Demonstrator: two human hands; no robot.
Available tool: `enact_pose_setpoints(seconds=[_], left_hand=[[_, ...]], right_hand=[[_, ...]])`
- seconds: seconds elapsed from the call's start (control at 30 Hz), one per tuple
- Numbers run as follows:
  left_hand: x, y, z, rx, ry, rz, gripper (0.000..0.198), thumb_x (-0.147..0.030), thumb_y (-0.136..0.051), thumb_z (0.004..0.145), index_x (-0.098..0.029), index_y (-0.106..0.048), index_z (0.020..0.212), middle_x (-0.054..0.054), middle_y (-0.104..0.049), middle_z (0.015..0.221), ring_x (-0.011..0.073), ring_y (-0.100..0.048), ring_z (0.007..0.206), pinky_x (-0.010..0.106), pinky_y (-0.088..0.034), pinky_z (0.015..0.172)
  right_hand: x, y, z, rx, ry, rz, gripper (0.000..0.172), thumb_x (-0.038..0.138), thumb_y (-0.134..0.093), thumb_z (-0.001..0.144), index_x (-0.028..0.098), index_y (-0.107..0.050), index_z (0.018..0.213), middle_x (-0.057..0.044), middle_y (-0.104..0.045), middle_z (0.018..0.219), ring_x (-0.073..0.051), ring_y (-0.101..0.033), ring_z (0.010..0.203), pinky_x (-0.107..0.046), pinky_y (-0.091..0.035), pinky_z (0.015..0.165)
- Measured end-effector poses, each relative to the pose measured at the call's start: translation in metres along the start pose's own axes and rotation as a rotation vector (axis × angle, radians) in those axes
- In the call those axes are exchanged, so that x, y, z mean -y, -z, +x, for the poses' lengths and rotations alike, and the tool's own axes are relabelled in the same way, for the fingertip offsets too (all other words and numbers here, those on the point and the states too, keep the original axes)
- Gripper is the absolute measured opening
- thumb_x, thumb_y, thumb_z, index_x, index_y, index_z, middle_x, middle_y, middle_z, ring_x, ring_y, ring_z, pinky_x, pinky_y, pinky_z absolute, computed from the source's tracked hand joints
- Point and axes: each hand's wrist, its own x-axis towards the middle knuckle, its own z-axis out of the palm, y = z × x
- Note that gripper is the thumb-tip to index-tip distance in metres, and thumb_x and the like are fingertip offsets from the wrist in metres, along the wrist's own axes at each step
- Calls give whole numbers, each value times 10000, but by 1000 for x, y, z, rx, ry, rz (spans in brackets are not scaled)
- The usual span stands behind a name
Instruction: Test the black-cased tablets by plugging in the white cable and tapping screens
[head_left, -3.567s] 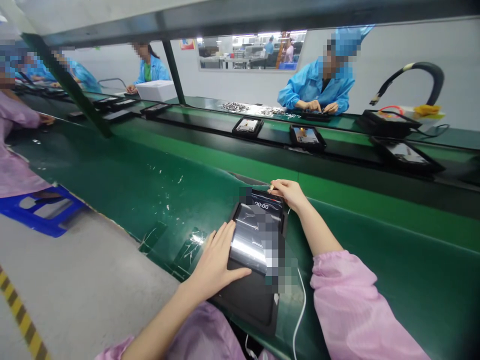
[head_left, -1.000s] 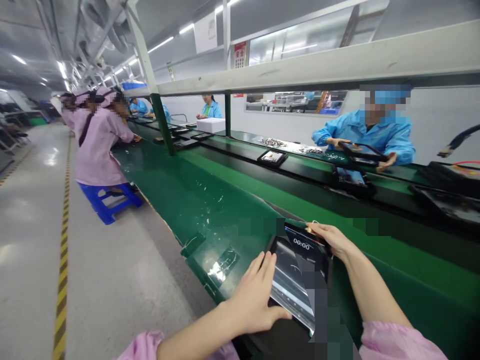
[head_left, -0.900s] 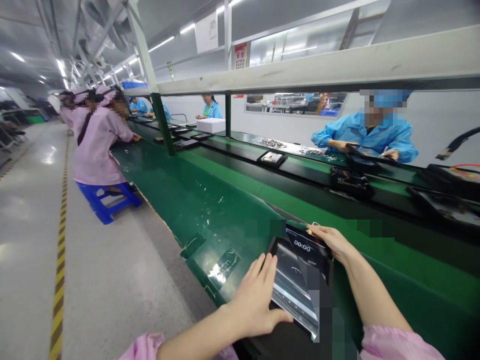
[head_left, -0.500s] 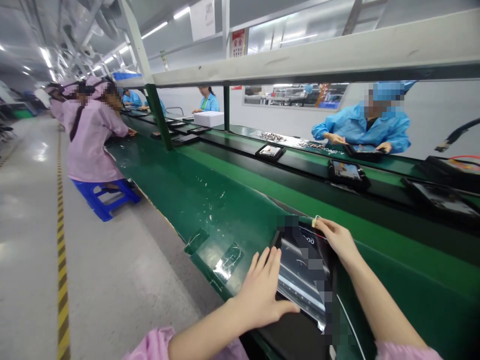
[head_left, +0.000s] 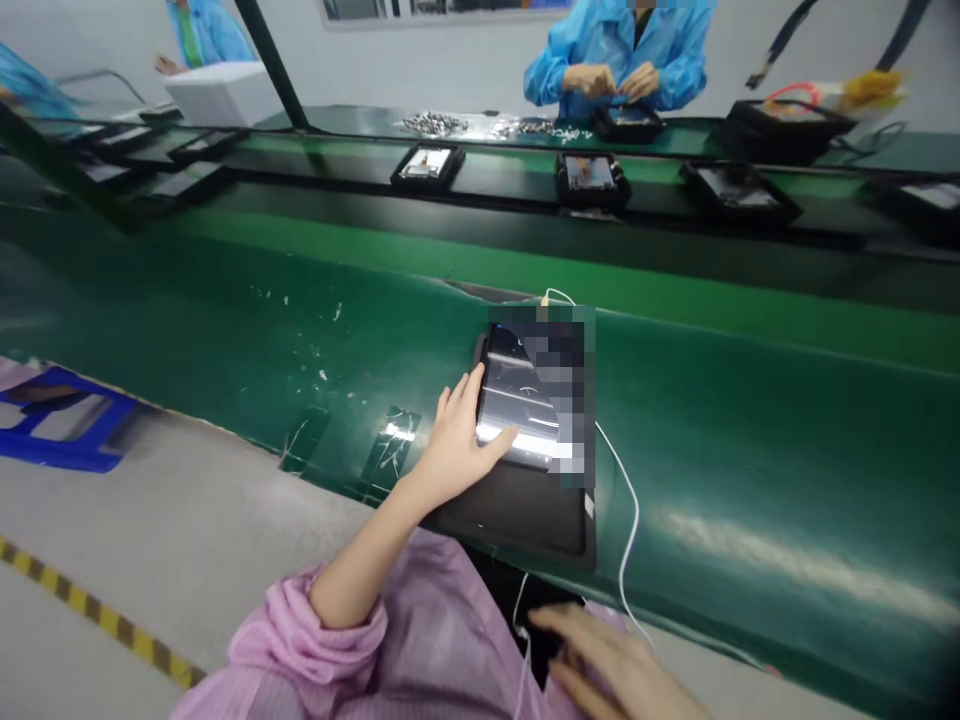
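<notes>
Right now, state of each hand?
Left hand: open, spread against the glossy tablet, thumb over its screen.
Right hand: blurred, near the front edge of the green table; can't tell if it holds anything.

green bench (head_left: 750, 430), black tray (head_left: 525, 512), pink sleeve (head_left: 300, 625)
from afar i make out a white cable (head_left: 636, 500), a dark screen (head_left: 506, 400) barred with pale streaks, a blue jacket (head_left: 551, 65), a blue stool (head_left: 86, 440), grey floor (head_left: 172, 530) and yellow tape (head_left: 97, 605) with dark stripes.

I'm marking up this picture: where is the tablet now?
In the head view, the tablet lies just right of centre on a black tray on the green bench, the left hand at its left edge and a white cable to its right.
</notes>
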Motion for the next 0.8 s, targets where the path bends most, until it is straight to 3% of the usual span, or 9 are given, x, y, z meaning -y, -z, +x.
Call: enact_pose_setpoints(seconds=[0.07,0.17,0.33,0.47,0.63,0.8], left_hand=[[-1,1,2,3,5,8,806,-442,-528,864,-181,-120,1508,154,-215,1601,318,-179,1481,572,-68,1198],[-3,1,2,10,17,24,830,-448,-540,847,-179,-113,1506,156,-208,1602,322,-170,1482,577,-69,1197],[-1,0,1,-5,-2,23,813,-425,-547,849,-218,-113,1504,140,-215,1604,324,-169,1483,602,-70,1187],[0,-1,1,-7,-5,8,804,-418,-532,852,-217,-106,1504,140,-209,1605,305,-176,1484,592,-61,1189],[-1,0,1,-26,-3,-20,766,-426,-497,869,-197,-123,1498,149,-228,1598,287,-183,1483,561,-78,1196],[-4,0,1,-35,-5,1,785,-422,-507,861,-206,-110,1503,157,-276,1579,315,-231,1467,581,-124,1184]], right_hand=[[-15,-14,3,-129,-24,-90,396,198,-496,955,265,-549,1343,-77,-695,1142,-204,-696,956,-318,-564,883],[-24,-31,14,-125,44,-253,421,124,-553,905,231,-577,1311,-95,-676,1156,-230,-689,992,-332,-572,871],[-25,-44,27,-145,130,-394,243,105,-480,956,187,-709,963,-90,-676,1052,-207,-707,879,-286,-586,774],[-18,-33,20,-174,220,-282,339,255,-345,1037,165,-671,1020,-131,-662,1154,-223,-684,994,-313,-557,866],[11,-13,12,-106,285,53,419,433,-326,1039,194,-638,893,-33,-673,802,-140,-638,720,-215,-513,665],[36,8,10,-248,327,123,373,405,-397,1030,196,-643,843,-13,-645,706,-138,-596,669,-220,-486,623]])
